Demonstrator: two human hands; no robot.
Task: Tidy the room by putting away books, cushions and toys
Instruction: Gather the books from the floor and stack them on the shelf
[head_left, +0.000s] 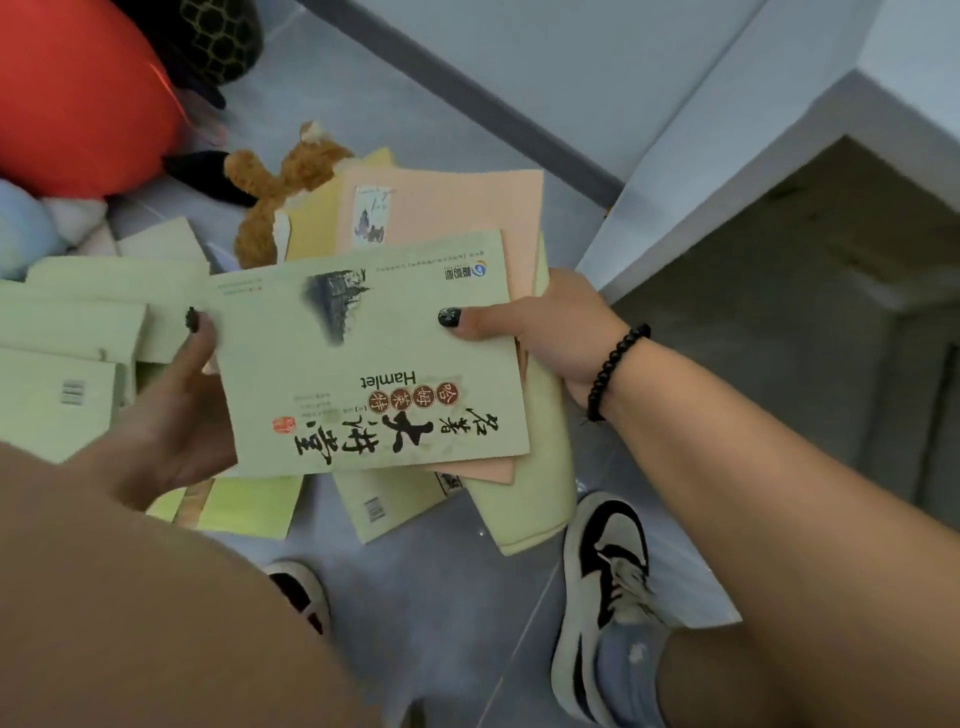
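**Q:** What are your hands doing, and where are the books?

**Me:** I stand over a grey floor (426, 597), looking down. Both hands grip one fanned stack of thin books held in front of me. The top one is a pale green Hamlet book (363, 358), its title upside down to me. My left hand (171, 410) holds the stack's left edge, thumb curled over the top cover, fingers hidden below. My right hand (540, 332) holds the right edge the same way, thumb pressed on the cover. A peach book (457, 208) and a yellow book (535, 514) stick out beneath the top one.

**Q:** Which way does the stack lie, and what is nearest?

**Me:** Its long axis runs roughly left to right, between my two hands. More pale green loose books (67, 332) lie on the floor just left of my left hand, so that hand is nearer them. A brown plush toy (275, 192) lies on the floor beyond the stack; a red cushion (67, 98) sits farther off, upper left. A white shelf unit (727, 171) stands to my right, nearer my right hand. I judge the stack would go there.
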